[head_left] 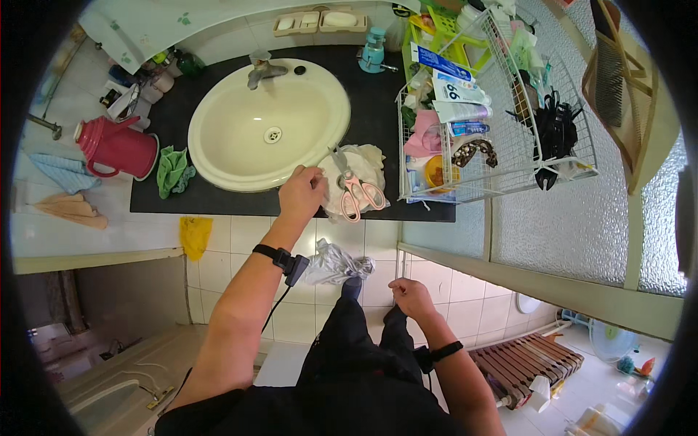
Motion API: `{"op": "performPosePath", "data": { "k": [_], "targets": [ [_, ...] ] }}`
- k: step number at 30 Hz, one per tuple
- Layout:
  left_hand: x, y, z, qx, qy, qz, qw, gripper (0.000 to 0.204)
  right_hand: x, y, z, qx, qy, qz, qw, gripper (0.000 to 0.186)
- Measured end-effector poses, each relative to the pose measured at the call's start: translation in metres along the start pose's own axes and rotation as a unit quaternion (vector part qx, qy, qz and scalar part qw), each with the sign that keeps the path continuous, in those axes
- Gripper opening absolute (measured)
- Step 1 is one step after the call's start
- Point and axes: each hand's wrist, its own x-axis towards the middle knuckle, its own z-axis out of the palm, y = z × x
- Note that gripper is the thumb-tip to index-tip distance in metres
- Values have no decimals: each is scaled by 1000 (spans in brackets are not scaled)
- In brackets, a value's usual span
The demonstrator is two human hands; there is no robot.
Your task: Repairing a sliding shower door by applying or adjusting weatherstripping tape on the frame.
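Note:
My left hand (301, 195) is over the counter's front edge, its fingers curled together against the near side of a crumpled white bundle (369, 161), which looks like cloth or a bag. What those fingers hold, if anything, is hidden. On top of the bundle lie scissors (350, 190) with pink handles, blades pointing toward the sink. Lower down, over the floor, my right hand (412, 298) is closed, thumb and forefinger pressed together; I cannot make out anything in it. An oval cream sink (240, 131) is just beyond my left hand.
A white wire rack (502, 185) full of tubes and small items stands at the right of the black counter (240, 201). At the left are a red jug (118, 147) and a green cloth (172, 171). A silvery plastic bag (333, 266) lies by my feet.

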Motion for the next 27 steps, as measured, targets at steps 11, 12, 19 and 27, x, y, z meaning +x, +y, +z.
{"op": "performPosePath", "data": {
  "k": [11,12,19,27],
  "targets": [
    [15,-1,5,69,-2,38,997,23,-24,49,3,-8,-1,31,999,20],
    [16,-1,5,92,-7,50,994,22,-25,51,3,-9,1,28,1000,20],
    [24,-5,8,200,-23,131,971,21,-32,59,6,-9,-6,49,999,23],
    [25,-5,13,253,-51,170,951,22,-39,59,3,-10,-7,75,997,25]
  ]
}}
